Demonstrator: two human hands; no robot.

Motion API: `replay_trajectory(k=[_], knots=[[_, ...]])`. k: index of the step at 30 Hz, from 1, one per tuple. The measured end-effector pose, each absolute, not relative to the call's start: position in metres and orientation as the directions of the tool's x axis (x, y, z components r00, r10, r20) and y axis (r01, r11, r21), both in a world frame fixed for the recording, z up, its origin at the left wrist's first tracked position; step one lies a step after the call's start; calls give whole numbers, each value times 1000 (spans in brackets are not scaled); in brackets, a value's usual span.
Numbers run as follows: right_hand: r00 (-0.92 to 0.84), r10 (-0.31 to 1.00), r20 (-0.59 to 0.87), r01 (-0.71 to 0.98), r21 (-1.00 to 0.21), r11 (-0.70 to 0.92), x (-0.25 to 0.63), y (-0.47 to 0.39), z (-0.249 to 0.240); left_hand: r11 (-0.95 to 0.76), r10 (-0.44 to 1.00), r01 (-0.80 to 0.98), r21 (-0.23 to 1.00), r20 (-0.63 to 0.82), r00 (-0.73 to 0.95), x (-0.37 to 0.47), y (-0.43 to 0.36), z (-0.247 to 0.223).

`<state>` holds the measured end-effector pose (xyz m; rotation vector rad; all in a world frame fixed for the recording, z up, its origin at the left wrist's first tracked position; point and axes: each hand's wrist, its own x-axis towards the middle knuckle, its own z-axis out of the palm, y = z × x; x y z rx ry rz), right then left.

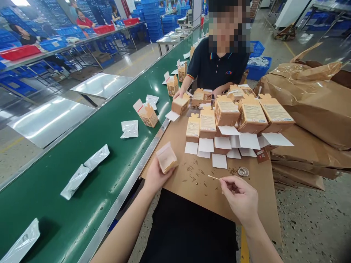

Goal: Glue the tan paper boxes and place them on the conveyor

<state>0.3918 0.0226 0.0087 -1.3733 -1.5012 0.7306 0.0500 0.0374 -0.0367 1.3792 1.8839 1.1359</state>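
My left hand [157,176] is wrapped round a small open carton [166,157], its pale inside turned toward me, near the edge of the green belt. Between the fingertips of my right hand [240,195] is a cotton swab [213,177], its white tip pointing left over the brown board [189,197]. Close to that hand lie a small clear round dish [243,171] and dark brown crumbs [233,171]. Brown scraps [195,168] are scattered between my hands. Stacked cartons [207,124] with white flaps hanging stand beyond them.
A green conveyor belt [109,182] runs along my left, carrying silver pouches [129,129] and open cartons [148,115]. Across the board sits a co-worker [219,69], one hand on a carton [181,105]. Large brown paper bundles [307,98] are piled at the right.
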Motion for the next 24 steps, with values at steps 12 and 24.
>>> replay_trajectory(k=[12,24], knots=[[220,930,293,475,-865,161,434,8,5,425,574,321,846,23,-819,-102,44,-35],[380,865,326,590,-806,45,482,-7,4,-120,662,429,895,394,-638,-12,119,-40]])
